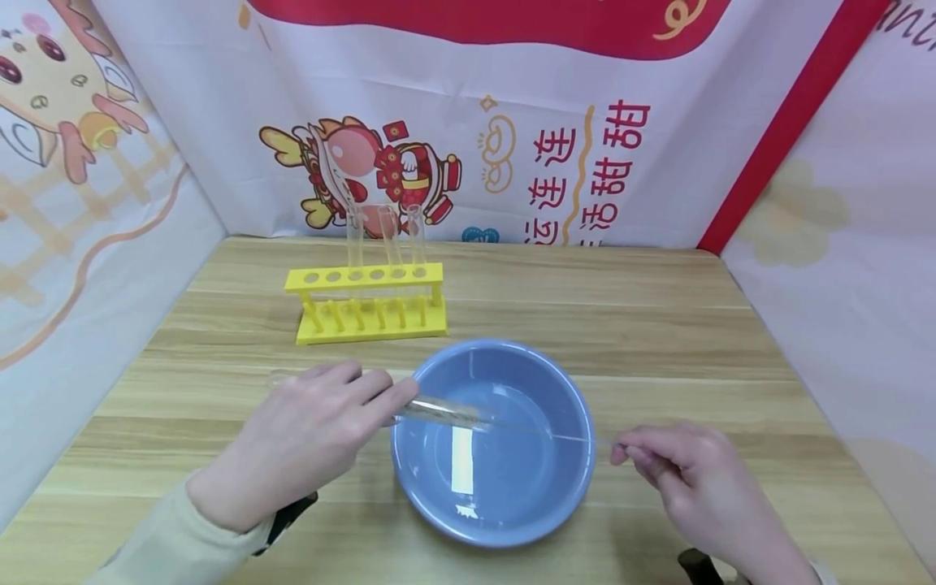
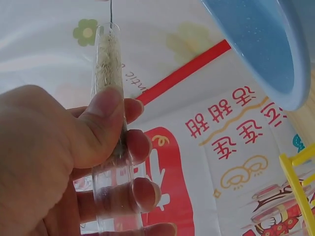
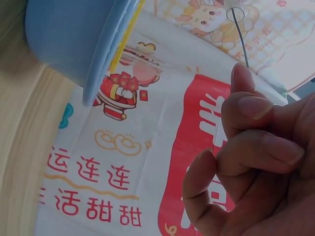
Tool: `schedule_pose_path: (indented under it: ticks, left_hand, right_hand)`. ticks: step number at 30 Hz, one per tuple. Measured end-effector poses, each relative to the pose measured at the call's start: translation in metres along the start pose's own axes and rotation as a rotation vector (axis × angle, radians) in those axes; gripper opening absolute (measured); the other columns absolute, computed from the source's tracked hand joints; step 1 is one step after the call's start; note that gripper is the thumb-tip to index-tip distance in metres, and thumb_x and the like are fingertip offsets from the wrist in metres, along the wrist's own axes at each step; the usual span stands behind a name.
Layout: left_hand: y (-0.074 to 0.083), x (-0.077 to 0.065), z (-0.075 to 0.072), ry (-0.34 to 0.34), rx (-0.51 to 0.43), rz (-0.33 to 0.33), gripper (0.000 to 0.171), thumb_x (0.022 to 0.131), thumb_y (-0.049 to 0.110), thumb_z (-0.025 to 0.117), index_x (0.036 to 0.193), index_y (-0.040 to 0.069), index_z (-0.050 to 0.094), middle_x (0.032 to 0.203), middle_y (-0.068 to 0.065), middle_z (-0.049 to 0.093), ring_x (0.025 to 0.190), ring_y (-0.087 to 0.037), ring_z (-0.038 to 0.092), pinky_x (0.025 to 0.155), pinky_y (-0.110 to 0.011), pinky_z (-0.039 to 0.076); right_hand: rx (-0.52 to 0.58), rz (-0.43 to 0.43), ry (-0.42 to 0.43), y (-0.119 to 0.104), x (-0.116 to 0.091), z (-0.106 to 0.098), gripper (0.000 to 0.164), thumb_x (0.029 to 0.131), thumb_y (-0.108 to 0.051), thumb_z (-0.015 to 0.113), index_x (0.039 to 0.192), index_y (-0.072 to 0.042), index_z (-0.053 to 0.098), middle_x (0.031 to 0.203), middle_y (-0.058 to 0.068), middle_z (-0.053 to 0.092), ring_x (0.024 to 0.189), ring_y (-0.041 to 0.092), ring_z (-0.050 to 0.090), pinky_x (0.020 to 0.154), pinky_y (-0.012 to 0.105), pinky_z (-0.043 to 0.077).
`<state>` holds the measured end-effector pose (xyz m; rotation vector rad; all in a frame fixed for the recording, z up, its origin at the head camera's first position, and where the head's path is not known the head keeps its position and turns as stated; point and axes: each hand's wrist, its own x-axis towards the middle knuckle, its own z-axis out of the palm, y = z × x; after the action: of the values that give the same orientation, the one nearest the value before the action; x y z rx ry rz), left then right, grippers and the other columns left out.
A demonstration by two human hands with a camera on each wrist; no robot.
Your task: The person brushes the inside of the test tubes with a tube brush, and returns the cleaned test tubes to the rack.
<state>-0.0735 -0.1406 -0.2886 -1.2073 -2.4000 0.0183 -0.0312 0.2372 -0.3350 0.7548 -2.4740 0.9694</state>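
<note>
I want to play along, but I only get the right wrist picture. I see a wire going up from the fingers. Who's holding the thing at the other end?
Observer: The left hand. Its thumb and fingers are round a clear tube, and the wire goes in at its mouth.
Operator: Cool! What's inside it?
Observer: Pale bristles, just inside the mouth end.
Operator: I see a sliver of yellow too. What is it?
Observer: It's a rack, with three more tubes standing in it.

The left hand grips a test tube round a brush.
</note>
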Motion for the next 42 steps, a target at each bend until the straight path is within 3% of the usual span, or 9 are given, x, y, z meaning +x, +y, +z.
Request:
schedule_pose_path:
  ticks: [5,15,25,30,32,35,37,39,42]
  left_hand:
    - [-0.002,-0.002,-0.001,-0.008,-0.016,-0.018,0.041,0.08,0.002,0.079,0.118,0.012,0.07,0.09,-0.002,0.069,0.072,-0.021,0.064,0.056,-0.034,0.057]
    - [-0.005,-0.005,-0.001,0.002,-0.009,-0.026,0.037,0.081,0.008,0.08,0.116,0.012,0.07,0.09,-0.002,0.069,0.074,-0.022,0.066,0.054,-0.035,0.057]
    - [-0.006,-0.007,-0.002,-0.006,-0.032,-0.019,0.037,0.081,0.009,0.081,0.117,0.011,0.071,0.091,-0.003,0.07,0.078,-0.021,0.067,0.06,-0.037,0.059]
    - [-0.002,-0.006,-0.003,0.043,-0.034,0.023,0.04,0.08,0.005,0.08,0.118,0.01,0.07,0.09,-0.003,0.07,0.076,-0.022,0.067,0.059,-0.038,0.059]
    - [-0.001,-0.006,-0.003,0.048,-0.029,0.035,0.041,0.078,0.004,0.082,0.118,0.01,0.071,0.09,-0.003,0.07,0.076,-0.022,0.067,0.06,-0.038,0.06]
    - [0.0,-0.004,-0.003,0.06,-0.022,0.057,0.043,0.077,0.004,0.084,0.117,0.008,0.071,0.09,-0.005,0.07,0.077,-0.023,0.068,0.062,-0.039,0.06]
    - [0.0,-0.003,-0.002,0.082,-0.011,0.077,0.033,0.084,0.004,0.077,0.116,0.007,0.07,0.09,-0.006,0.069,0.077,-0.023,0.067,0.063,-0.04,0.06]
    - [0.001,-0.003,-0.001,0.106,0.005,0.099,0.019,0.097,0.005,0.061,0.115,0.005,0.069,0.09,-0.006,0.068,0.076,-0.024,0.067,0.062,-0.04,0.06]
    - [0.002,-0.002,0.002,0.132,0.021,0.123,0.038,0.11,0.012,0.032,0.114,0.004,0.069,0.089,-0.007,0.067,0.076,-0.024,0.066,0.062,-0.039,0.06]
  right_hand:
    - [-0.018,0.015,-0.006,0.001,-0.003,-0.008,0.043,0.073,0.024,0.068,0.09,-0.015,0.076,0.083,-0.016,0.068,0.069,0.003,0.059,0.061,0.011,0.049]
    - [-0.112,0.017,0.023,0.004,-0.01,-0.014,0.045,0.07,0.019,0.073,0.088,-0.021,0.077,0.082,-0.022,0.067,0.066,-0.001,0.052,0.059,0.012,0.042]
    - [-0.056,-0.111,0.021,0.011,-0.016,-0.013,0.045,0.071,0.022,0.066,0.091,-0.018,0.071,0.084,-0.012,0.068,0.064,-0.003,0.052,0.055,0.01,0.041]
    - [-0.019,-0.117,0.014,0.01,-0.019,-0.016,0.04,0.077,0.02,0.062,0.091,-0.017,0.07,0.084,-0.011,0.067,0.061,-0.007,0.045,0.054,0.007,0.038]
    - [-0.022,-0.125,-0.005,0.009,-0.02,-0.018,0.031,0.09,0.01,0.059,0.091,-0.019,0.068,0.084,-0.013,0.066,0.062,-0.007,0.045,0.056,0.007,0.038]
    - [-0.021,-0.14,-0.033,0.008,-0.022,-0.02,0.033,0.089,0.011,0.059,0.091,-0.022,0.066,0.082,-0.017,0.063,0.063,-0.007,0.046,0.057,0.007,0.038]
    - [-0.009,-0.141,-0.049,0.009,-0.024,-0.02,0.041,0.085,0.017,0.058,0.09,-0.023,0.063,0.077,-0.019,0.057,0.061,-0.007,0.042,0.055,0.007,0.034]
    - [0.008,-0.128,-0.065,0.008,-0.026,-0.02,0.053,0.071,0.027,0.06,0.088,-0.024,0.061,0.074,-0.02,0.053,0.059,-0.008,0.038,0.053,0.008,0.032]
    - [0.015,-0.088,-0.09,0.008,-0.028,-0.02,0.056,0.071,0.028,0.06,0.087,-0.026,0.059,0.07,-0.022,0.048,0.057,-0.009,0.032,0.05,0.008,0.03]
